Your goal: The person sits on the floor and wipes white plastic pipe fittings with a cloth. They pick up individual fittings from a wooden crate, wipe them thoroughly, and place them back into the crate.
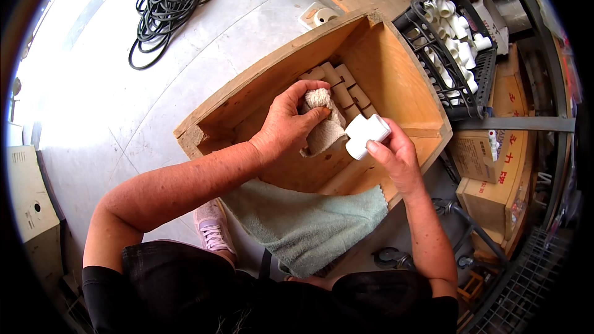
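Over the open wooden box (385, 69), my left hand (294, 118) pinches a bunched beige cloth (327, 132) between thumb and fingers. My right hand (397, 157) grips a white plastic pipe tee fitting (366, 135) just to the right of the cloth. The fitting's left side is at the cloth's edge; whether they touch I cannot tell. Below my hands, several pale fittings (345, 83) lie in rows on the box floor, partly hidden by the left hand and the cloth. A green towel (311, 222) drapes over the box's near edge.
A black plastic crate (445, 55) of white pipe fittings (464, 53) stands at the box's right. Cardboard boxes (494, 185) and a caster wheel (390, 257) are farther right. A coiled black cable (167, 7) lies on the floor, near a white flanged part (320, 16).
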`<action>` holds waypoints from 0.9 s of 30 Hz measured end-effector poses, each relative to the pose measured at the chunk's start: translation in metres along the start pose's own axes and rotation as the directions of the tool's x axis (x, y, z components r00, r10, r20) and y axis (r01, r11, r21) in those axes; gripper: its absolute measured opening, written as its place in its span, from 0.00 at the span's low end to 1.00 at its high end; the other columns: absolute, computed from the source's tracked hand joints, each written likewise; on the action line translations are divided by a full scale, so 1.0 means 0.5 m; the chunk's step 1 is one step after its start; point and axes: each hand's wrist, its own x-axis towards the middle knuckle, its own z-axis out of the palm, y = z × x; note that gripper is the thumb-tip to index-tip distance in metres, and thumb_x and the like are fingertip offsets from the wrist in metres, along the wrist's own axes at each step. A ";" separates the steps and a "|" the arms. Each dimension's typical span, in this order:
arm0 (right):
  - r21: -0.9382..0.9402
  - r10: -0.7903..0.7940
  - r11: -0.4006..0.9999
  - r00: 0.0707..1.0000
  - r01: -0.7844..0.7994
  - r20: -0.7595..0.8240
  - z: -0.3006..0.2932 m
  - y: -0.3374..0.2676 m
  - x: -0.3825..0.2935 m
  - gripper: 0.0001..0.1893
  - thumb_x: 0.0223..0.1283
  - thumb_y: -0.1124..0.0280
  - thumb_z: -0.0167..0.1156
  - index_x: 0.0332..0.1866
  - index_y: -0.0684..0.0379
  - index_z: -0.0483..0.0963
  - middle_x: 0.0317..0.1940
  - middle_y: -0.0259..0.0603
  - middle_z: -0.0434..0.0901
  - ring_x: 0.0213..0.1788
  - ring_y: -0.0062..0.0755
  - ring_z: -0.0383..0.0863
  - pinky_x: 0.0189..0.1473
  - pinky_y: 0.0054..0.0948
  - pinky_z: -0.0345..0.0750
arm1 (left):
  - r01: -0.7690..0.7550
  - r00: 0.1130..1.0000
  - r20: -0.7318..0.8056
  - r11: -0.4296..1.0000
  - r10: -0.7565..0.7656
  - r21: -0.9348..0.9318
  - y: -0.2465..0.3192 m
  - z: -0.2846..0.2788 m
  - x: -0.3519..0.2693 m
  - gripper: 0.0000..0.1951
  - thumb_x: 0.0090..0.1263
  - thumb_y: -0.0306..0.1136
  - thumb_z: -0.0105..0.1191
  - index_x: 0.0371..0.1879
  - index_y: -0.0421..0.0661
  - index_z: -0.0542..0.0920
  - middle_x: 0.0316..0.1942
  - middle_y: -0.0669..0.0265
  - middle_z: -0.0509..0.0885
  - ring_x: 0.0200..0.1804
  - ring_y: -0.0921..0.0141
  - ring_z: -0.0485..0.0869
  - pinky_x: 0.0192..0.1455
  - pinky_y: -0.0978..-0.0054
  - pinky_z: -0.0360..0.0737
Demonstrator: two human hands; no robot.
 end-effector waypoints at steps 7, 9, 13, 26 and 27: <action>-0.118 0.077 0.990 0.996 -0.072 0.038 -0.001 0.019 0.007 0.21 0.61 0.65 0.59 0.55 0.67 0.69 0.45 0.38 0.77 0.46 0.21 0.76 0.50 0.25 0.74 | -0.448 0.893 0.107 0.836 0.437 0.316 0.028 0.019 -0.025 0.22 0.66 0.22 0.55 0.60 0.44 0.71 0.51 0.64 0.78 0.53 0.72 0.75 0.58 0.74 0.72; -0.207 0.086 0.976 0.991 -0.063 0.103 -0.005 0.017 0.007 0.21 0.60 0.66 0.59 0.54 0.68 0.70 0.43 0.38 0.78 0.44 0.22 0.77 0.50 0.25 0.75 | -0.574 0.819 0.339 0.661 0.464 0.483 0.043 0.020 -0.036 0.27 0.62 0.24 0.58 0.62 0.46 0.70 0.50 0.56 0.78 0.49 0.58 0.76 0.54 0.65 0.73; -0.242 -0.018 0.969 0.986 0.058 0.163 0.001 0.010 0.001 0.20 0.55 0.65 0.63 0.49 0.68 0.74 0.40 0.39 0.80 0.43 0.25 0.78 0.48 0.27 0.75 | -0.593 0.791 0.456 0.695 0.408 0.407 0.022 0.025 -0.032 0.23 0.65 0.28 0.57 0.60 0.46 0.72 0.50 0.56 0.79 0.51 0.58 0.77 0.55 0.64 0.73; -0.458 -0.190 0.852 0.965 0.255 0.183 0.003 0.004 0.000 0.17 0.46 0.69 0.68 0.41 0.66 0.76 0.34 0.42 0.80 0.37 0.31 0.80 0.43 0.28 0.76 | -0.016 0.905 0.420 0.992 0.069 -0.127 0.015 0.014 -0.016 0.13 0.73 0.34 0.51 0.52 0.44 0.78 0.49 0.68 0.78 0.55 0.74 0.75 0.61 0.74 0.71; -0.466 -0.188 0.847 0.963 0.258 0.192 0.002 0.001 -0.001 0.17 0.46 0.69 0.68 0.41 0.66 0.76 0.35 0.42 0.80 0.37 0.31 0.80 0.43 0.28 0.76 | 0.011 0.911 0.409 0.991 0.047 -0.136 0.014 0.014 -0.016 0.13 0.73 0.34 0.51 0.52 0.44 0.78 0.49 0.68 0.79 0.55 0.75 0.75 0.61 0.74 0.72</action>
